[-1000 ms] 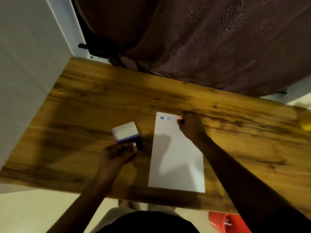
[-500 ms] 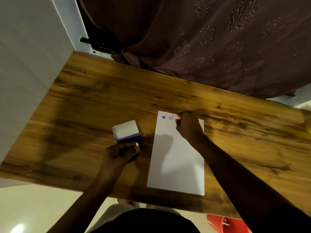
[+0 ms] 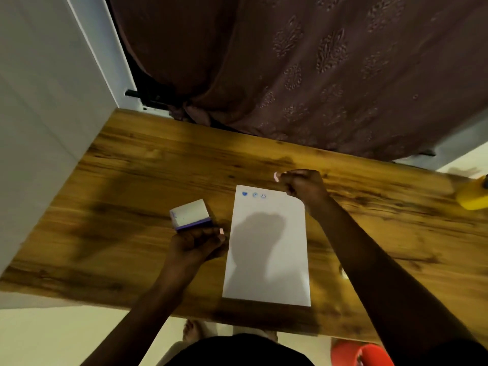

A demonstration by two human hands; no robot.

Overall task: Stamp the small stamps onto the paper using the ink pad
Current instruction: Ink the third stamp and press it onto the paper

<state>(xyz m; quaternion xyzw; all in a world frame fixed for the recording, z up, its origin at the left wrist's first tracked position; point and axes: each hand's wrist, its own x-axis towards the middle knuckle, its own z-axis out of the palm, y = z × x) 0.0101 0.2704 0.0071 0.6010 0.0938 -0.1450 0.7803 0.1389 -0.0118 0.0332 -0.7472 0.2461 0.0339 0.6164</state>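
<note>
A white sheet of paper lies on the wooden table. Three small blue prints sit in a row along its far edge. My right hand hovers just past the paper's far right corner, fingers pinched on a small pale pink stamp. My left hand rests to the left of the paper and grips the near side of the ink pad, a white box with a purple rim, its lid tilted up.
A yellow object sits at the table's far right edge. A brown patterned curtain hangs behind the table, and a white wall stands to the left. A red stool shows below the table's near edge.
My right hand has lifted the small stamp off the paper and moved it up and to the right. A third blue print now shows beside the first two. The left hand stays on the ink pad.
</note>
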